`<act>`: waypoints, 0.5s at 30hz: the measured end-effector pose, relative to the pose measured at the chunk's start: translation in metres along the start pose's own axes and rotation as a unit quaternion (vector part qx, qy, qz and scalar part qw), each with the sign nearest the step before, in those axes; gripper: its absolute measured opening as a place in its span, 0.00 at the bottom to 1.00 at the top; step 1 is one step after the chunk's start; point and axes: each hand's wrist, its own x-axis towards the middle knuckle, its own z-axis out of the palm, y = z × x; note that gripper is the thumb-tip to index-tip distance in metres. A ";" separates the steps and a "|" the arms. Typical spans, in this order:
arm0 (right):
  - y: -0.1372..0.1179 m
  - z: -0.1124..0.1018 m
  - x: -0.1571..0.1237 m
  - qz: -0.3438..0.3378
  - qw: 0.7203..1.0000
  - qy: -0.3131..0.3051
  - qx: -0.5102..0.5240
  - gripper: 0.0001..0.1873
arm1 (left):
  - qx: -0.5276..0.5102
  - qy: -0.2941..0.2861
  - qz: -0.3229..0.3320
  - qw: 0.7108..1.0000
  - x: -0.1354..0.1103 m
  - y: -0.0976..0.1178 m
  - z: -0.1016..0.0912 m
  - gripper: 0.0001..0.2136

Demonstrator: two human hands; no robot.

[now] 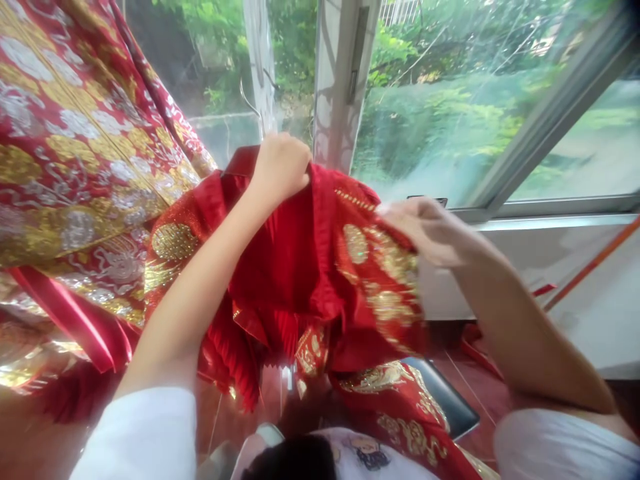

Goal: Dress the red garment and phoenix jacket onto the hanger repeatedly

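Observation:
A red jacket (370,287) with gold embroidery hangs in front of me, its plain red lining showing at the open front. A clothes hanger's metal hook (251,103) rises above the collar. My left hand (283,163) is closed in a fist around the top of the hanger at the neckline; the rest of the hanger is hidden by the jacket. My right hand (430,230), slightly blurred, has its fingers bent and pressed against the jacket's right shoulder, pinching the cloth there.
Another red garment with gold and silver embroidery (75,147) hangs close at left, with a shiny red ribbon (75,320). Windows (450,120) stand behind. Below are a black stool seat (443,397), more embroidered red cloth (400,413) and a tiled floor (470,367).

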 end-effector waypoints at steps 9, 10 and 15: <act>0.070 0.067 -0.001 0.160 0.976 -0.057 0.134 0.23 | -0.057 0.038 -0.016 0.998 0.001 -0.002 0.007 0.13; 0.072 0.068 -0.001 0.184 0.967 -0.074 0.160 0.22 | -0.071 0.052 -0.016 0.996 0.002 -0.003 0.009 0.11; 0.045 0.017 0.001 0.230 0.965 -0.130 0.002 0.17 | -0.072 0.085 0.019 0.994 0.006 -0.008 0.014 0.07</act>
